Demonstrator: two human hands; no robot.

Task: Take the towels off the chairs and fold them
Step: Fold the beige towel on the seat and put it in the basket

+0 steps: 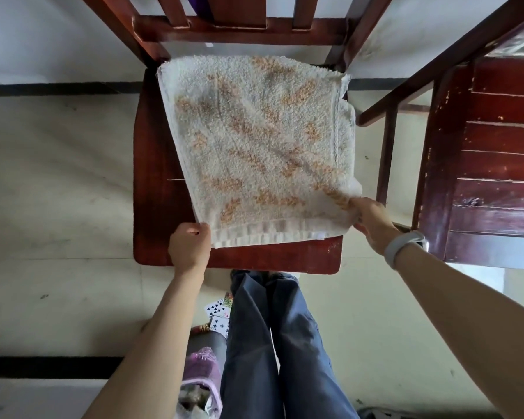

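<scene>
Fingers (195, 229) on towel (254, 140), seemingly unlabelled.

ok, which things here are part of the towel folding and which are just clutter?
Job: towel, chair, left hand, right hand.
Clutter: playing cards, purple slipper, wooden cabinet.

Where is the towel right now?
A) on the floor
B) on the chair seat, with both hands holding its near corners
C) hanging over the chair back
B: the towel lies on the chair seat, the left hand and right hand pinching its near corners.
</scene>
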